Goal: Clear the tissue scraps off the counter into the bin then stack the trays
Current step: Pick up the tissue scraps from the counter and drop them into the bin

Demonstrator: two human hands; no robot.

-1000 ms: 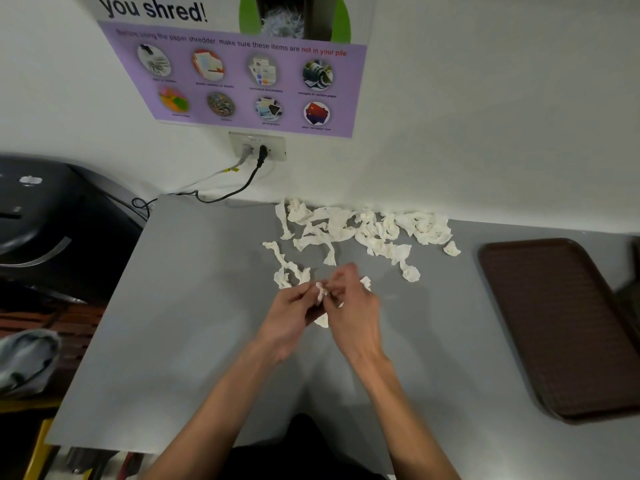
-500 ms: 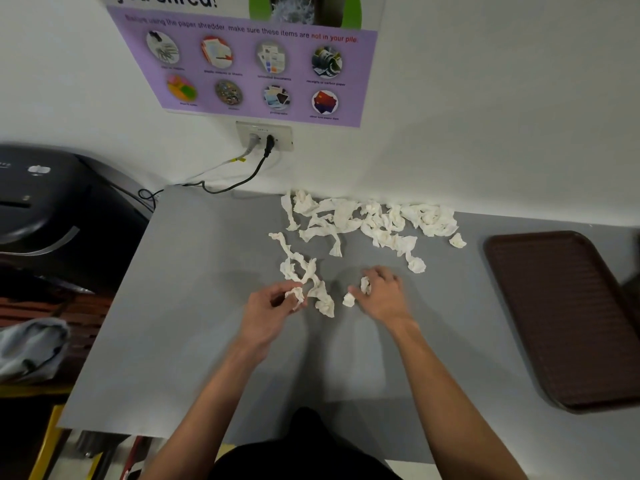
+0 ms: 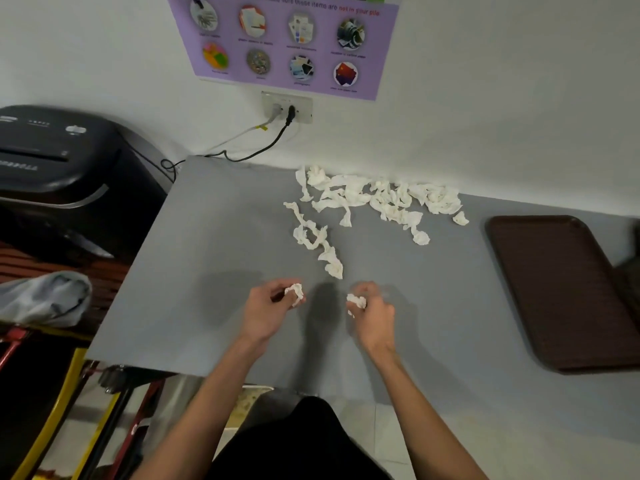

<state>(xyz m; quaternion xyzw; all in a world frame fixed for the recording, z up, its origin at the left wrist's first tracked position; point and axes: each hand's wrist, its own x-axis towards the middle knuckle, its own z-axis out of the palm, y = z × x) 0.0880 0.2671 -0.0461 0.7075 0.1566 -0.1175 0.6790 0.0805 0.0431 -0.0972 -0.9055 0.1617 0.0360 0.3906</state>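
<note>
Pulled back from the white tissue scraps (image 3: 374, 199) on the grey counter (image 3: 214, 254) since 0.5 s ago, left hand (image 3: 266, 306) and right hand (image 3: 375, 315) each curled round 1 crumpled wad (image 3: 294, 293). Bulk uncollected by wall; bin seemingly out of view; brown plastic tray (image 3: 554, 289) untouched.

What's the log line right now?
left hand: holds first scrap | right hand: holds second scrap | counter: loose scraps | tray: untouched
</note>
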